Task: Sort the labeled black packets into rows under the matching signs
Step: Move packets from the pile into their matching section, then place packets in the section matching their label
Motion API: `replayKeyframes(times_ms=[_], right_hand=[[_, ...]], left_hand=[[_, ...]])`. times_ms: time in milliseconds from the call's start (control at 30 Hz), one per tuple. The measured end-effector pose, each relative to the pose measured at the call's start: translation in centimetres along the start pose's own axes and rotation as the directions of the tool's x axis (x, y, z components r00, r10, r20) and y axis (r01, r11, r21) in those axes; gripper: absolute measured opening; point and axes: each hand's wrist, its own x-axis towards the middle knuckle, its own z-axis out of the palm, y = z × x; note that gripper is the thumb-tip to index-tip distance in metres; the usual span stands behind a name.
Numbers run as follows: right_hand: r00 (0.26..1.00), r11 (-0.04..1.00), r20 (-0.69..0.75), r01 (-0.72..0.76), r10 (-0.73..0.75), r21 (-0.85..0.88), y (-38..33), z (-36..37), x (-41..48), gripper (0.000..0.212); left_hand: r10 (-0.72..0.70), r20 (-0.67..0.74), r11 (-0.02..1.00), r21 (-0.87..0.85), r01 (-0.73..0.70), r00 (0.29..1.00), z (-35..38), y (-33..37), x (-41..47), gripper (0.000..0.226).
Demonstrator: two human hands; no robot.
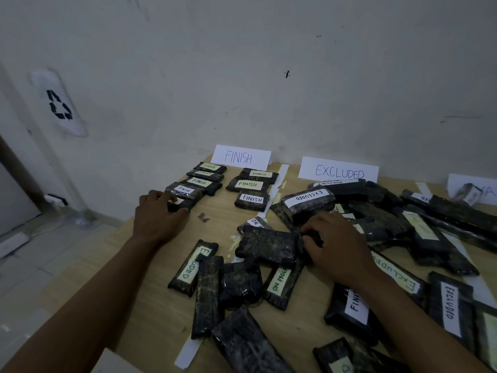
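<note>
Glossy film-wrapped black rectangular packets with paper labels lie on the wood-grain worktop (161, 305), 5 in the left row and 3 in the right under the FINISH sign (240, 157), with bare wood between the rows. The left hand (158, 216) curls its fingers over the nearest FINISH packet (179, 204) near the worktop's left edge. The right hand (333, 246) grips a small dark packet (313, 236) in the loose heap below the EXCLUDED sign (338, 170).

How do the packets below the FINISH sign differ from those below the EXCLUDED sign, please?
The FINISH packets lie in two tidy columns, labels up; the EXCLUDED pile is heaped, its packets crossing at odd angles. The FINISH packets look short and alike; some in the EXCLUDED pile look longer. Both groups are black, shiny-wrapped, with paper labels.
</note>
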Motion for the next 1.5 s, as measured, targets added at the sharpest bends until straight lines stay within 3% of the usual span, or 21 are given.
replayKeyframes(times_ms=[167, 300, 567, 667, 833, 933, 1100, 1233, 1500], right_hand=[[1.000, 1.000, -0.003, 0.006, -0.006, 0.002, 0.0, 0.0, 0.1, 0.015], [1.000, 1.000, -0.011, 0.021, -0.021, 0.004, 0.0, 0.0, 0.1, 0.010], [1.000, 1.000, -0.004, 0.016, -0.016, 0.006, -0.1, -0.1, 0.0, 0.009], [1.000, 1.000, -0.003, 0.017, -0.017, 0.001, -0.1, -0.1, 0.0, 0.008], [1.000, 1.000, 0.009, 0.006, -0.006, -0.006, -0.2, -0.1, -0.1, 0.010], [1.000, 1.000, 0.007, 0.014, -0.014, -0.011, -0.3, -0.1, -0.1, 0.010], [1.000, 1.000, 0.025, 0.014, -0.014, -0.012, -0.5, -0.4, -0.1, 0.012], [1.000, 1.000, 0.024, 0.018, -0.018, -0.009, -0.5, -0.5, -0.3, 0.011], [1.000, 1.000, 0.029, 0.006, -0.005, -0.019, -0.6, -0.7, -0.4, 0.011]], left_hand=[[0.112, 0.115, 0.993, -0.046, -0.108, 0.987, 0.3, -0.3, 1.8, 0.067], [0.153, 0.269, 0.977, 0.107, -0.187, 0.951, 0.5, -0.2, 2.7, 0.065], [0.139, 0.180, 0.984, 0.085, -0.156, 0.974, 0.8, -0.1, 1.5, 0.073], [0.175, 0.083, 0.984, 0.010, -0.176, 0.981, 0.7, -0.2, 0.7, 0.072], [0.286, -0.023, 0.922, -0.266, -0.282, 0.958, -0.9, 0.9, -3.5, 0.059], [0.330, 0.040, 0.877, -0.383, -0.291, 0.943, -2.1, 1.4, -6.5, 0.041], [0.465, 0.161, 0.769, -0.561, -0.307, 0.870, -3.1, 1.9, -10.2, 0.050], [0.598, 0.182, 0.728, -0.529, -0.435, 0.780, -3.1, 2.4, -12.0, 0.048], [0.487, 0.253, 0.747, -0.617, -0.248, 0.836, -4.1, 3.7, -12.5, 0.045]])
